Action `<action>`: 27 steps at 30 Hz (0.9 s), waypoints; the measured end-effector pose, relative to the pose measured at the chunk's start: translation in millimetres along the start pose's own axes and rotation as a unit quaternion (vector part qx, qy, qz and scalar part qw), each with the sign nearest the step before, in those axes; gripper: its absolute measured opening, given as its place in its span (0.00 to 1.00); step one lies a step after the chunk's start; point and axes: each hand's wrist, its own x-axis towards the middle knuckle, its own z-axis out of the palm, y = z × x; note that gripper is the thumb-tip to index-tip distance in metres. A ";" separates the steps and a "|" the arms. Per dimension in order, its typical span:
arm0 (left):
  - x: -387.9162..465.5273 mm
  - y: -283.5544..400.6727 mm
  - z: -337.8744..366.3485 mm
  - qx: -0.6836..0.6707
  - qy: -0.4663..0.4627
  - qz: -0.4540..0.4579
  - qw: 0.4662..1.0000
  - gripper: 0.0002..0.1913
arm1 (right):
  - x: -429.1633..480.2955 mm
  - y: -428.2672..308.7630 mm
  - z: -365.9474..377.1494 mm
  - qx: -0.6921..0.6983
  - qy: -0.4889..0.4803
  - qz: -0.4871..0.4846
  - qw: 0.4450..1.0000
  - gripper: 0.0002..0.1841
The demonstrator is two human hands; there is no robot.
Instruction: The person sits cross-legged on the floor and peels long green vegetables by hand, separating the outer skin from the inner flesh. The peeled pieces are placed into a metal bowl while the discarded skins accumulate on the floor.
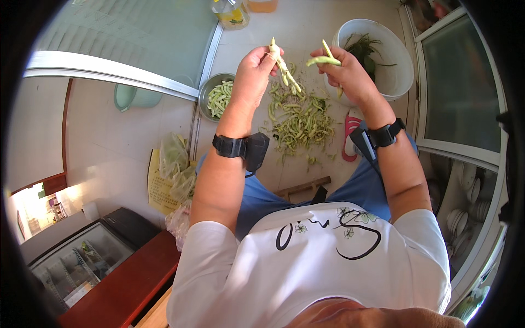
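My left hand pinches several pale bean pods between thumb and fingers, their tips pointing down over the floor. Two green bean pods stick out crosswise from my right hand, which is closed around them; another pod end shows below its fingers. Beneath both hands a loose pile of bean pods and plant scraps is spread on the tiled floor. Left of the pile, a metal bowl holds many pale green pieces, perhaps beans, partly hidden by my left forearm.
A white bucket with leafy stalks stands beyond my right hand. An oil bottle is at the back. A pink-edged slipper and a small wooden stool are near my legs. Plastic bags lie left; glass sliding doors flank me.
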 end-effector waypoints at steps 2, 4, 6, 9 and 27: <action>-1.3 0.7 -3.0 0.070 -0.030 -0.040 0.996 0.11 | 0.6 3.5 0.0 0.101 0.003 0.005 0.995 0.13; -6.2 2.6 -5.8 0.200 -0.075 -0.098 0.972 0.12 | 0.0 5.2 -1.4 0.151 -0.019 -0.004 0.988 0.12; -11.4 2.6 -1.9 0.265 -0.088 -0.103 0.955 0.14 | 0.2 5.4 -1.6 0.192 -0.037 0.010 0.981 0.11; -17.1 3.8 7.0 0.268 -0.058 -0.034 0.961 0.17 | 2.0 5.1 0.7 0.242 -0.078 0.038 0.966 0.11; -12.4 -5.8 3.2 0.237 0.083 0.028 0.967 0.10 | 9.0 4.5 13.2 0.047 -0.067 0.014 0.997 0.19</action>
